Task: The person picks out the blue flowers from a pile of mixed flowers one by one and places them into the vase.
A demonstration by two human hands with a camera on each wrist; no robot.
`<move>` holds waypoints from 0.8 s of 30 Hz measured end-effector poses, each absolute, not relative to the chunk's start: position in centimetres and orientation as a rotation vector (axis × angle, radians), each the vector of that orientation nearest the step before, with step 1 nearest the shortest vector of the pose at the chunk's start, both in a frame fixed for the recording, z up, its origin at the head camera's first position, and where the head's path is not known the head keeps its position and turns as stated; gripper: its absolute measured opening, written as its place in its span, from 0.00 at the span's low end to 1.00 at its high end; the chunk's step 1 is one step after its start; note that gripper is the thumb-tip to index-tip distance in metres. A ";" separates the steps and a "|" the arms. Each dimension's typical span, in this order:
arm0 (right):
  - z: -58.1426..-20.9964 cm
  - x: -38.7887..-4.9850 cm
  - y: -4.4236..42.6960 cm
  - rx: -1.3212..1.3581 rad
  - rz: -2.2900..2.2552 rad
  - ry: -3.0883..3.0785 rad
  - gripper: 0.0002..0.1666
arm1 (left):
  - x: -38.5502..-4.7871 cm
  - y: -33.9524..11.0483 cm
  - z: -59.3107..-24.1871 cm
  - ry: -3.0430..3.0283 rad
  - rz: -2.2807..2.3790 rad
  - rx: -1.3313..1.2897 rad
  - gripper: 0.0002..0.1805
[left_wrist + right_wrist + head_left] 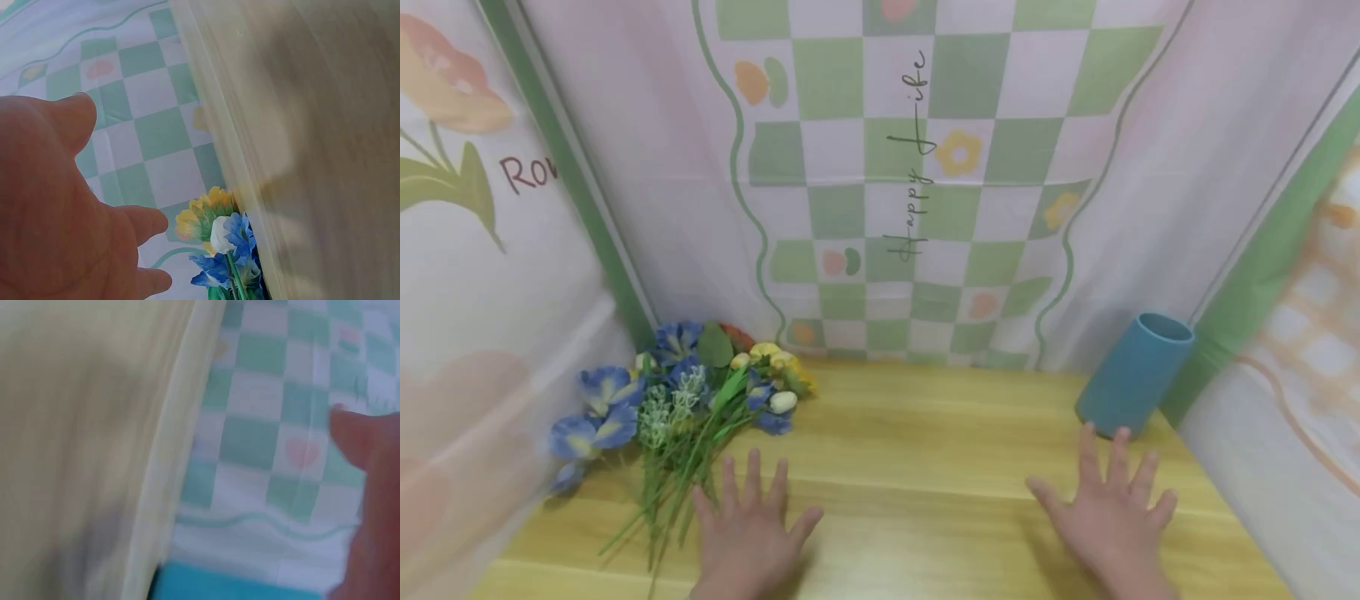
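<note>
In the head view the left hand (748,529) is spread palm down over the table, its fingers straight, just right of the flower stems. A bunch of artificial flowers (688,392), blue, yellow, white and red with green stems, lies at the table's left. The right hand (1112,521), fingers also spread, is just in front of a blue cylindrical vase (1138,375) standing at the back right. Neither hand holds anything. The left wrist view shows the left hand (56,206) and flower heads (222,244); the right wrist view shows part of the right hand (372,487) and the blue vase (231,586).
A wooden table (925,450) spans the space between the hands. Behind it hangs a curtain (962,83) with green and white checks and lettering. Printed cloth (542,333) borders the left side, and more cloth (1247,433) the right.
</note>
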State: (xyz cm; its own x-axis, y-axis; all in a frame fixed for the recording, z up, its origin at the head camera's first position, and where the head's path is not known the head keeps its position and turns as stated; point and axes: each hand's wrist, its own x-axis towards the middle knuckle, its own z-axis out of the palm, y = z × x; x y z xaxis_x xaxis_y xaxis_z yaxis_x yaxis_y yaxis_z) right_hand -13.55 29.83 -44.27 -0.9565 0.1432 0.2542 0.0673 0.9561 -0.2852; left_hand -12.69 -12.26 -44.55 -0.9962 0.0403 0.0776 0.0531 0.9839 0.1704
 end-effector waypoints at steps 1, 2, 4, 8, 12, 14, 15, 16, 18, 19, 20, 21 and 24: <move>-44.0 -14.0 30.4 -0.168 0.422 -2.786 0.65 | -12.7 -12.3 -44.5 -3.053 -0.267 -0.073 0.46; -43.7 -14.5 31.1 -0.185 0.457 -2.748 0.67 | -12.6 -12.4 -44.5 -3.052 -0.267 -0.075 0.46; -43.1 -15.5 32.7 -0.240 0.557 -2.703 0.71 | -12.6 -12.5 -44.5 -3.055 -0.275 -0.080 0.46; -41.9 -18.2 36.4 -0.384 0.885 -2.609 0.74 | -12.6 -12.5 -44.5 -3.054 -0.284 -0.086 0.47; -41.5 -21.2 40.5 -0.434 1.267 -2.419 0.72 | -12.6 -12.4 -44.4 -3.058 -0.281 -0.082 0.51; -41.5 -22.4 42.1 -0.435 1.411 -2.344 0.71 | -12.6 -12.3 -44.3 -3.061 -0.279 -0.079 0.53; -41.4 -22.8 42.7 -0.436 1.452 -2.330 0.71 | -12.6 -12.3 -44.2 -3.061 -0.280 -0.078 0.54; -41.3 -23.2 43.2 -0.432 1.489 -2.328 0.70 | -12.6 -12.3 -44.2 -3.058 -0.283 -0.079 0.54; -41.1 -24.0 43.9 -0.423 1.529 -2.330 0.71 | -12.6 -12.4 -44.1 -3.057 -0.287 -0.077 0.53; -41.0 -24.3 44.2 -0.417 1.535 -2.339 0.71 | -12.6 -12.4 -44.1 -3.057 -0.293 -0.076 0.51; -40.8 -24.6 44.4 -0.411 1.537 -2.347 0.71 | -12.6 -12.5 -44.1 -3.057 -0.295 -0.077 0.51; -40.7 -24.9 44.7 -0.407 1.556 -2.341 0.71 | -12.6 -12.5 -44.1 -3.059 -0.297 -0.078 0.50; -40.5 -25.7 45.4 -0.414 1.586 -2.331 0.72 | -12.6 -12.4 -44.2 -3.068 -0.311 -0.089 0.51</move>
